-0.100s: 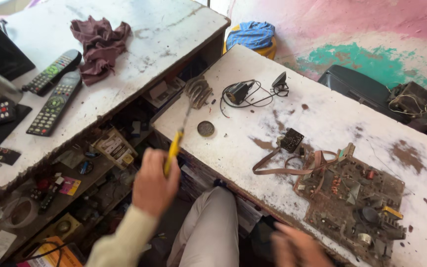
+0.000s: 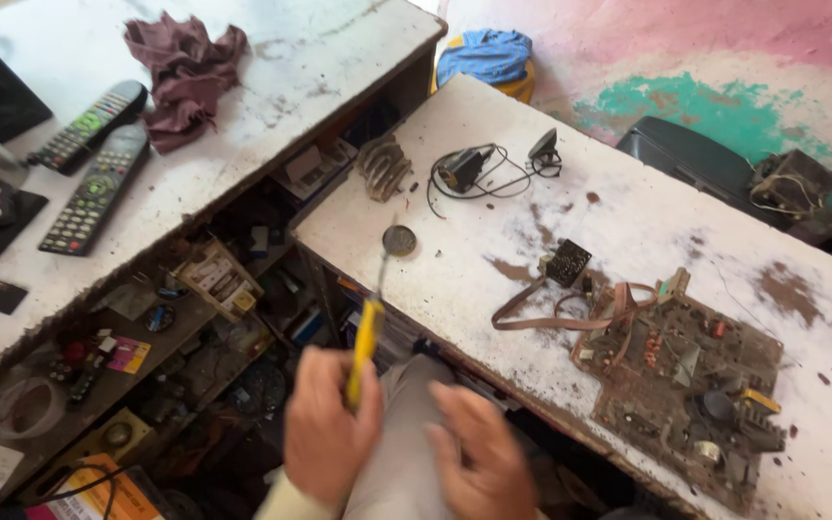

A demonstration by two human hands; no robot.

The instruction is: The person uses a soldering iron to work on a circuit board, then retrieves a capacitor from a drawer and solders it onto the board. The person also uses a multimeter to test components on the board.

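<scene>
Beside the small round tin, the left hand should keep its fingers firmly closed around the yellow-handled tool, while the right hand hangs loosely open, gripping nothing.

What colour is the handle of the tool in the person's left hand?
Yellow. The tool handle in the left hand shows best in the head view.

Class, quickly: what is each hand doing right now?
Left hand: closed around the yellow-handled tool.
Right hand: open, blurred, holding nothing visible.
</scene>
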